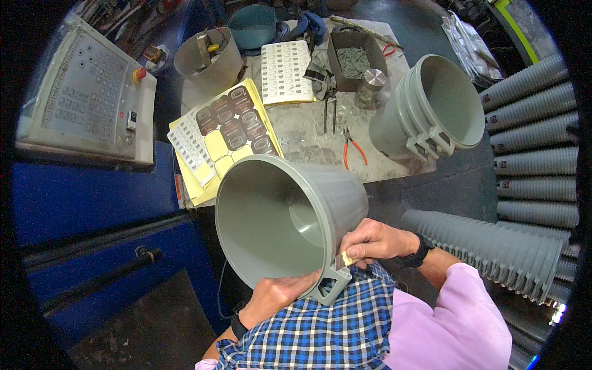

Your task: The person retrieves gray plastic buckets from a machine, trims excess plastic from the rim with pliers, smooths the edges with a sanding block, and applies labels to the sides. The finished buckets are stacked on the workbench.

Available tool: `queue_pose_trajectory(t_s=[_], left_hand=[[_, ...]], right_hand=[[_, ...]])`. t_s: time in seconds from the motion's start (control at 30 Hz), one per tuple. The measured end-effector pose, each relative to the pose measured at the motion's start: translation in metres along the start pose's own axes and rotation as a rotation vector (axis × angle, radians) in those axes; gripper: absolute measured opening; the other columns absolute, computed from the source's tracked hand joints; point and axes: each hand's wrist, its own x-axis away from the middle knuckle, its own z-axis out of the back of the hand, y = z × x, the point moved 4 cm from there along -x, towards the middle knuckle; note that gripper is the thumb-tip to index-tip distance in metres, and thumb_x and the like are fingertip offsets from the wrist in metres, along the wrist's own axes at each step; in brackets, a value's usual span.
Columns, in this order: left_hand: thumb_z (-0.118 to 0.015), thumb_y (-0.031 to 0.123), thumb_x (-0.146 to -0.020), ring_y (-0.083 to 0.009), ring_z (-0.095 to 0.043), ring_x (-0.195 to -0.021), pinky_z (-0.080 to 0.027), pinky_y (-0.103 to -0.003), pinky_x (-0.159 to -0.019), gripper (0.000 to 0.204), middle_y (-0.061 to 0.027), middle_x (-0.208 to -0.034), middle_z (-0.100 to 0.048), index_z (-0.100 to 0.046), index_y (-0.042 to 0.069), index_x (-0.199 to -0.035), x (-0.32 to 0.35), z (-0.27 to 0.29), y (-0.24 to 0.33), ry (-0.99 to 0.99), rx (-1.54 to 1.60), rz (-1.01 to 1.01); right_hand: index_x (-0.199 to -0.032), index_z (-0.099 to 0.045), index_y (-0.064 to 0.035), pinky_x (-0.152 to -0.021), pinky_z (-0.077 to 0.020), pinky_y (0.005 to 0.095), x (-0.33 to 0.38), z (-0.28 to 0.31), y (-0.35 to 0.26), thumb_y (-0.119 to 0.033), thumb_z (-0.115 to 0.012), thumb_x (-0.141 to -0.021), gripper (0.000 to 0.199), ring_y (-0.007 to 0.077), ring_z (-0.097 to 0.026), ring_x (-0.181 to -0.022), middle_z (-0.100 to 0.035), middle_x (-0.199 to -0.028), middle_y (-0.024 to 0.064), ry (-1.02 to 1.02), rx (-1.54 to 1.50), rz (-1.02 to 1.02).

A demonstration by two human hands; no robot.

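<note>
A large grey plastic bucket (345,185) lies tilted in my lap, its mouth turned toward the lower left. My left hand (277,293) is closed on its rim beside the handle lug (333,287), with the fingertips partly hidden. On the other side of that lug my right hand (373,239) pinches a small tool (347,259) with a yellow grip and a flat, dark edge. That edge is at the bucket's rim, against the lug or very near it; what kind of tool it is I cannot make out. A blue checked cloth (302,333) covers my lap.
Ahead is a worktable (308,142) with sticker sheets (237,123), red-handled pliers (354,150), a parts bin (354,55) and nested grey buckets (401,114). A control panel (86,92) stands left. Long bucket stacks (493,246) lie right.
</note>
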Motion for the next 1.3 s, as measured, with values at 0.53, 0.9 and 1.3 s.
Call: queue_pose_trajectory(t_s=[0.53, 0.9, 1.3], left_hand=[[-0.059, 0.006, -0.073, -0.0222, -0.067, -0.082, -0.054, -0.028, -0.068, 0.035, -0.0113, -0.091, -0.068, -0.065, 0.009, -0.106, 0.012, 0.000, 0.008, 0.108, 0.044, 0.057], [-0.062, 0.004, -0.069, -0.0228, -0.066, -0.069, -0.052, -0.029, -0.061, 0.039, -0.0137, -0.080, -0.066, -0.064, 0.005, -0.108, 0.013, -0.006, 0.002, 0.117, 0.040, 0.150], [-0.060, 0.003, -0.071, -0.0231, -0.067, -0.074, -0.053, -0.029, -0.062, 0.036, -0.0139, -0.086, -0.067, -0.064, 0.006, -0.106, 0.006, -0.002, 0.011, 0.092, 0.073, 0.112]], right_hand=[[-0.088, -0.061, 0.0021, -0.037, -0.0253, 0.0192, -0.005, -0.013, 0.021, -0.034, -0.051, -0.092, 0.037, 0.0036, -0.037, -0.043, -0.045, -0.054, -0.0019, -0.406, -0.422, -0.321], [-0.108, -0.051, 0.0021, -0.048, -0.0356, 0.0219, -0.006, 0.006, -0.002, -0.042, -0.044, -0.091, 0.048, 0.0102, -0.044, -0.053, -0.049, -0.063, 0.0044, 0.020, -0.665, 0.187], [-0.086, -0.063, 0.0005, -0.062, -0.0452, 0.0276, -0.009, -0.001, -0.040, -0.009, -0.062, -0.079, 0.011, 0.0162, -0.059, -0.068, -0.063, -0.075, 0.0100, 0.042, 0.315, 0.266]])
